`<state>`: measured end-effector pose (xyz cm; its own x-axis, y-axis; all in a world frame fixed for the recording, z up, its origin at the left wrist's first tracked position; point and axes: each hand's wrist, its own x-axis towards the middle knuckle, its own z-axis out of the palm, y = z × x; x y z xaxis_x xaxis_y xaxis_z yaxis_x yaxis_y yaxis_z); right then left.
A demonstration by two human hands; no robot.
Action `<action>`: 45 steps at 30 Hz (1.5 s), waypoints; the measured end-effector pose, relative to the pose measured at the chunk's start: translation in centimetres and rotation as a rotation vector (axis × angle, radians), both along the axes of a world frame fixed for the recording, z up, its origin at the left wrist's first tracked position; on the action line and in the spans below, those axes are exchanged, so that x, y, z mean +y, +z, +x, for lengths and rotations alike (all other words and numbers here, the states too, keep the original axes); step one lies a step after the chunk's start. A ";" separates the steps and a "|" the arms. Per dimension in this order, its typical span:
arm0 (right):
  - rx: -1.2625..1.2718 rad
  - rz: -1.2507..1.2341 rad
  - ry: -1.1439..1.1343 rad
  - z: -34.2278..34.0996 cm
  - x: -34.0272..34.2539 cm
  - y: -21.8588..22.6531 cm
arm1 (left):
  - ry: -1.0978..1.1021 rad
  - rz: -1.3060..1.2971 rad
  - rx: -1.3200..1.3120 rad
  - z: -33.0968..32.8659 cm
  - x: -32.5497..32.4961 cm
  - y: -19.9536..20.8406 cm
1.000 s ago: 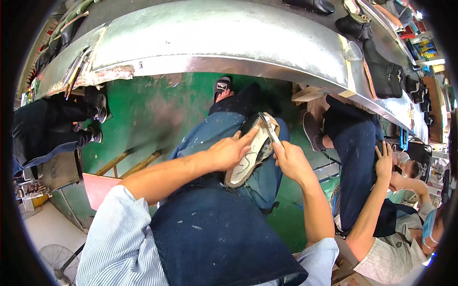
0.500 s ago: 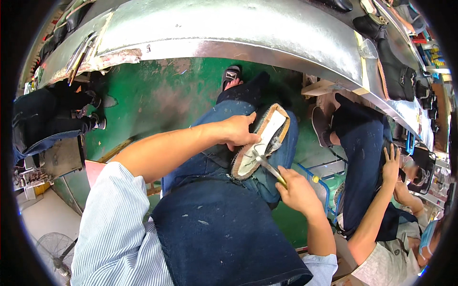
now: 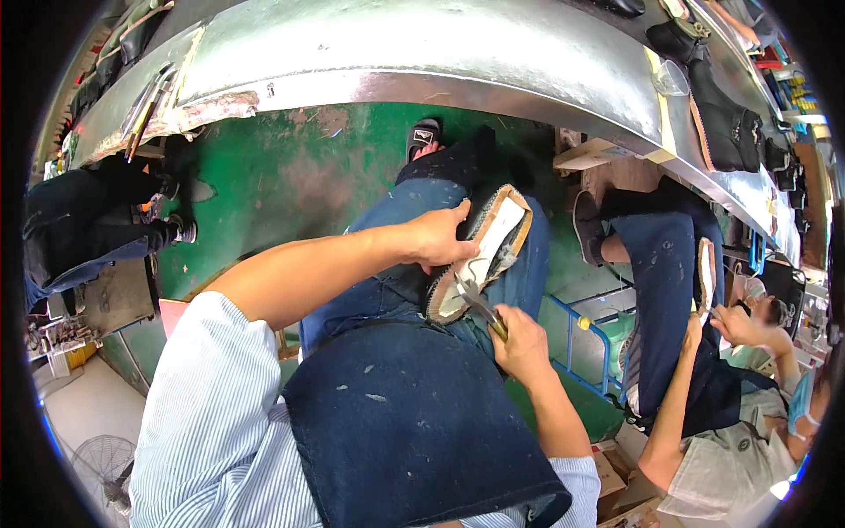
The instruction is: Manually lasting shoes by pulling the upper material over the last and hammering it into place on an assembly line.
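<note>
One shoe [image 3: 503, 220], sole-up, lay at centre on the thighs [image 3: 533, 260], apparently for support; left hand [image 3: 438, 239], clamped on its left edge, seemingly steadied it; right hand [image 3: 521, 341], clamped round the handle of a metal-headed tool [image 3: 478, 302], held the head at the shoe's near end.

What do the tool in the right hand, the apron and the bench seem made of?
Tool: likely metal, grey with a sheen; its yellowish grip unclear. Apron: probably woven cloth, perhaps denim; matte, dark blue, creased. Bench: apparently sheet metal, silvery with bright glare.
</note>
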<state>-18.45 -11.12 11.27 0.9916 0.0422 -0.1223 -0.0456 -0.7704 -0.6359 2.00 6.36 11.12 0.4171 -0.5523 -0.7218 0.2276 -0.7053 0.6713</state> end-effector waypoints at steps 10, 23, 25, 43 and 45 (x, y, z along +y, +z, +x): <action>-0.022 -0.463 0.152 -0.1 1.1 2.8 | 0.185 -0.234 0.084 -3.1 1.3 -3.2; 1.075 0.936 -0.143 0.9 -3.9 2.7 | 0.289 -0.390 0.006 -8.4 3.1 -4.0; 0.697 0.747 -0.169 1.3 -3.0 3.2 | 0.293 -0.395 -0.051 -8.4 3.2 -4.1; 0.218 0.749 -0.493 -4.0 -0.2 -0.7 | -0.080 -0.261 -0.507 -1.8 5.6 3.3; 0.185 0.871 -0.598 -5.5 -0.7 -1.6 | 0.053 -0.446 -0.712 0.3 5.4 6.0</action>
<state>-23.97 -11.81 9.65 0.8492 -0.2991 -0.4351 -0.4172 0.1249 -0.9002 2.28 11.74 17.11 0.7239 -0.6899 0.0044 -0.3300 -0.3407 0.8804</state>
